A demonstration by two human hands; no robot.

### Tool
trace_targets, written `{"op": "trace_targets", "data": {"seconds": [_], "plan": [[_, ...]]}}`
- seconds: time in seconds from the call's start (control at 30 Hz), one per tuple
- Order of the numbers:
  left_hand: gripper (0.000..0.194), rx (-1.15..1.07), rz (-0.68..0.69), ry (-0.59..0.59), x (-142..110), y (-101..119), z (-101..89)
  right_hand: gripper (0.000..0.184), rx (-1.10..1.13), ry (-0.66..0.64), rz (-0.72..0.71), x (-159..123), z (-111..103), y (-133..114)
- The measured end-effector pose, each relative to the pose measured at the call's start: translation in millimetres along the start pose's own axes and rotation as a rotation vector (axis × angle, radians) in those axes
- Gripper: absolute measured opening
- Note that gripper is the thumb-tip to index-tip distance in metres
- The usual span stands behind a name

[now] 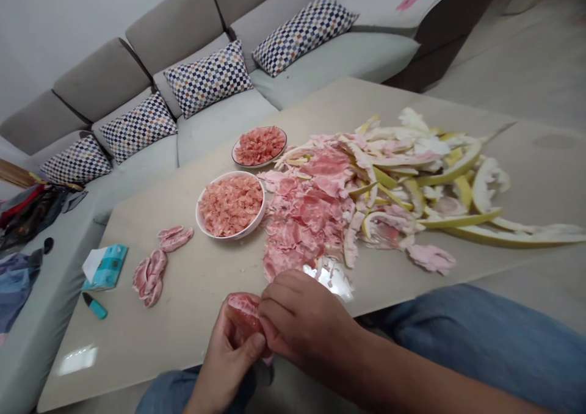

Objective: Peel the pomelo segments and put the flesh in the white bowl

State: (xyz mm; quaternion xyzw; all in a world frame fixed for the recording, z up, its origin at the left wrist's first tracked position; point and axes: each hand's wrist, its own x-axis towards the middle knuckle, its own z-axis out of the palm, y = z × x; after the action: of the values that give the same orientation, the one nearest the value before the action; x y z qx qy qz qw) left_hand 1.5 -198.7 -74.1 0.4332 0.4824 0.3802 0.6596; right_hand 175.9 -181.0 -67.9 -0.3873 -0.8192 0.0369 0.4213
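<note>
Near the table's front edge, my left hand (233,353) is closed round a red pomelo segment (245,310). My right hand (297,316) meets it from the right, its fingers pinched at the segment's side, partly hiding it. Beyond my hands lies a heap of pink pomelo membranes (306,218). A white bowl (200,221) full of peeled pink pulp stands behind and left of my hands. Farther back is a plate (235,157) of redder pulp. Several unpeeled pomelo segments (150,276) lie on the left of the table.
Thick yellow-green pomelo rinds (458,221) are piled on the right of the glossy table (192,316). A blue tissue pack (112,267) and a small teal-and-black object (95,306) lie at the left. A grey sofa (215,130) with checked cushions (208,78) runs behind.
</note>
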Motion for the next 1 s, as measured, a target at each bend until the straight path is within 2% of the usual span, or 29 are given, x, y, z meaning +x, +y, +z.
{"op": "trace_targets", "data": {"seconds": [0.23, 0.4, 0.6, 0.67, 0.73, 0.87, 1.0], "plan": [[0.039, -0.036, -0.046, -0.131, -3, 8, 0.9, 0.017, 0.174, 0.043, 0.168, 2, -2, 1], [0.038, -0.060, -0.036, -0.147, -4, 10, 1.3, 0.014, 0.251, 0.045, 0.229, 3, -5, 0], [0.042, -0.039, -0.016, -0.147, -3, 7, -0.1, 0.012, 0.423, -0.094, 0.425, 10, -17, 0], [0.041, -0.009, -0.006, -0.134, -3, 5, -0.3, 0.010, 0.498, -0.127, 0.407, 11, -20, 1], [0.040, 0.024, -0.007, -0.108, -2, 4, 0.4, 0.013, 0.480, -0.116, 0.321, 10, -19, 3], [0.036, 0.108, -0.014, -0.036, 0, 3, 4.0, 0.016, 0.238, -0.090, 0.169, 4, -12, 7], [0.041, 0.256, 0.029, 0.040, 3, 3, 6.9, 0.022, 0.084, -0.090, 0.097, 1, -9, 7]]}}
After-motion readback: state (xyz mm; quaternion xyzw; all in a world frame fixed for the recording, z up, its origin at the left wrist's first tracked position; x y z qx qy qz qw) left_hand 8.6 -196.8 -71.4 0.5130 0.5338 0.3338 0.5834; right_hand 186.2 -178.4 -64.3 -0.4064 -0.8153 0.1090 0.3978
